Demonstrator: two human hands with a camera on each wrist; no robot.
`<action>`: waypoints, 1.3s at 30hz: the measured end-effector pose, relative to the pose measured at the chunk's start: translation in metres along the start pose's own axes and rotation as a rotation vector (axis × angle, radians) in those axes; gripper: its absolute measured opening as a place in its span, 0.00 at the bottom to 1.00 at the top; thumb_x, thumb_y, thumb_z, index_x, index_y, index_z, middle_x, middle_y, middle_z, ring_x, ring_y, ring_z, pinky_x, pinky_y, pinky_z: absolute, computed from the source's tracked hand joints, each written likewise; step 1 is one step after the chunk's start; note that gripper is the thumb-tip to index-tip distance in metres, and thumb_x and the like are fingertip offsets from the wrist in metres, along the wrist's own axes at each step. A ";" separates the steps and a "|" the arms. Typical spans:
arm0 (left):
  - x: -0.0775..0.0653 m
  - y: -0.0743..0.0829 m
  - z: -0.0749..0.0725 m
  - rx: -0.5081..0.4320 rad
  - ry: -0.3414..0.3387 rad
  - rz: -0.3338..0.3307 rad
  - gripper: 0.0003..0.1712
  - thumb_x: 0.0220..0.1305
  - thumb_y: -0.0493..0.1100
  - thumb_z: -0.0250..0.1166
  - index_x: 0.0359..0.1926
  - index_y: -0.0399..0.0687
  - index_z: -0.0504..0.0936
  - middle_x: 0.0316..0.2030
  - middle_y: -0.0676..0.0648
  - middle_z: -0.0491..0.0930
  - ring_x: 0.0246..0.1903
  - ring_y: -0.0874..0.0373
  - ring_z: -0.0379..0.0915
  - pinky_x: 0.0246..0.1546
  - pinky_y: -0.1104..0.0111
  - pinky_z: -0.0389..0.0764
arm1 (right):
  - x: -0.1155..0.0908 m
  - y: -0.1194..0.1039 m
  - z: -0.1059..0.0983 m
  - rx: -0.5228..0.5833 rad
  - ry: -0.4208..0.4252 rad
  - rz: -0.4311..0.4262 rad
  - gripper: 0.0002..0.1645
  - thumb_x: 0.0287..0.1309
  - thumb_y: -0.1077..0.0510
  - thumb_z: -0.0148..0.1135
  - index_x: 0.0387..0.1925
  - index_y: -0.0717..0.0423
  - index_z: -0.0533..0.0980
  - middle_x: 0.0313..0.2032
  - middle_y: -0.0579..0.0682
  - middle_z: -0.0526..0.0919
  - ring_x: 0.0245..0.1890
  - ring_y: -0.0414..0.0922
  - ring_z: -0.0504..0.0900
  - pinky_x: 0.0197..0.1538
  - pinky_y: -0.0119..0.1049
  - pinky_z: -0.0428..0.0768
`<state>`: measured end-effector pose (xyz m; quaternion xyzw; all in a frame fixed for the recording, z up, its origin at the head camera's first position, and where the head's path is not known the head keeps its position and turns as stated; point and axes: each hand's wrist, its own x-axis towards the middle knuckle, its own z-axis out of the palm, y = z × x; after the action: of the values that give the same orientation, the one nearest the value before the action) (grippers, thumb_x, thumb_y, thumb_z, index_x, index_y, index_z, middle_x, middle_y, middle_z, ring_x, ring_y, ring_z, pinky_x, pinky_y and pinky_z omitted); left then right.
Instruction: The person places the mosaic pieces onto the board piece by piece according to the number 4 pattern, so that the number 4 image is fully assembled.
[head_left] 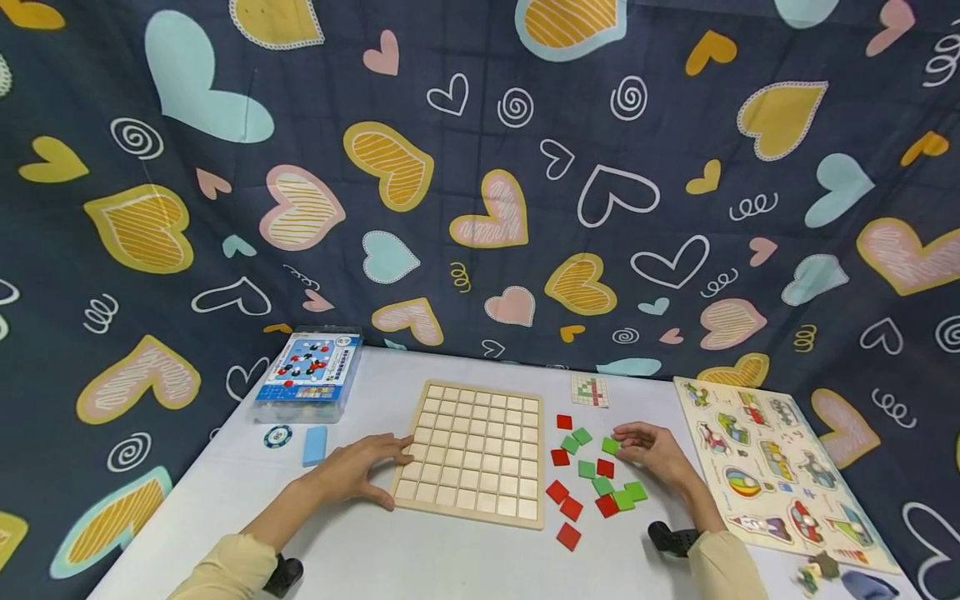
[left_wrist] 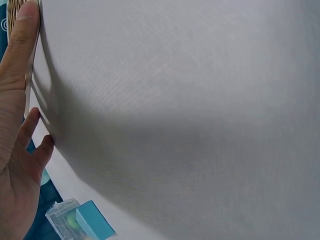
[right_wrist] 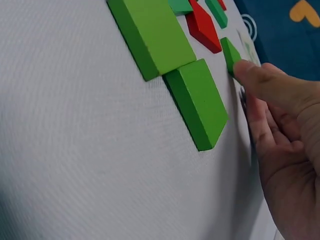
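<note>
A pale wooden grid board (head_left: 480,450) lies on the table in the head view. My left hand (head_left: 352,469) is at its left side, fingers loosely stretched, with fingertips over the edge and the thumb at the lower left corner. To the right of the board, my right hand (head_left: 654,452) pinches a bright green square tile (head_left: 611,446) at its edge. In the right wrist view the thumb tip meets this green tile (right_wrist: 229,54); the other fingers lie behind it. Several red tiles (head_left: 568,536) and green tiles (head_left: 587,469) are scattered around.
A small pattern card (head_left: 590,390) lies behind the tiles. At the right is a wooden picture puzzle (head_left: 780,467). A boxed set (head_left: 309,375), a round chip (head_left: 277,436) and a blue block (head_left: 315,446) sit at the left. A heart-patterned cloth (head_left: 480,183) hangs behind the table.
</note>
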<state>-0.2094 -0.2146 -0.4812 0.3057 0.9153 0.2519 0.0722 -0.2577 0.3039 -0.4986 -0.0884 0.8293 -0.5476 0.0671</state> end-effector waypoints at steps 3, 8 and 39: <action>-0.001 0.000 0.000 -0.002 0.001 -0.001 0.38 0.40 0.62 0.73 0.54 0.54 0.80 0.67 0.46 0.66 0.65 0.38 0.60 0.45 0.26 0.66 | 0.000 0.003 -0.001 0.008 0.016 -0.005 0.23 0.54 0.68 0.66 0.52 0.72 0.74 0.46 0.65 0.81 0.36 0.38 0.80 0.43 0.23 0.79; -0.001 0.000 0.000 -0.009 0.005 0.012 0.38 0.40 0.62 0.73 0.54 0.52 0.79 0.67 0.45 0.66 0.64 0.38 0.60 0.46 0.28 0.67 | -0.002 0.002 -0.002 -0.007 0.032 -0.031 0.22 0.55 0.69 0.65 0.51 0.74 0.73 0.46 0.68 0.80 0.37 0.38 0.82 0.43 0.23 0.80; 0.001 0.003 0.001 0.005 0.022 0.022 0.38 0.38 0.59 0.75 0.52 0.50 0.80 0.65 0.42 0.67 0.62 0.36 0.62 0.50 0.32 0.68 | 0.023 -0.031 0.044 -0.135 0.255 0.077 0.17 0.56 0.66 0.66 0.49 0.67 0.79 0.44 0.61 0.85 0.44 0.51 0.84 0.46 0.32 0.82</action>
<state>-0.2082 -0.2114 -0.4799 0.3130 0.9133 0.2539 0.0587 -0.2692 0.2475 -0.4871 0.0093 0.8689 -0.4943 -0.0240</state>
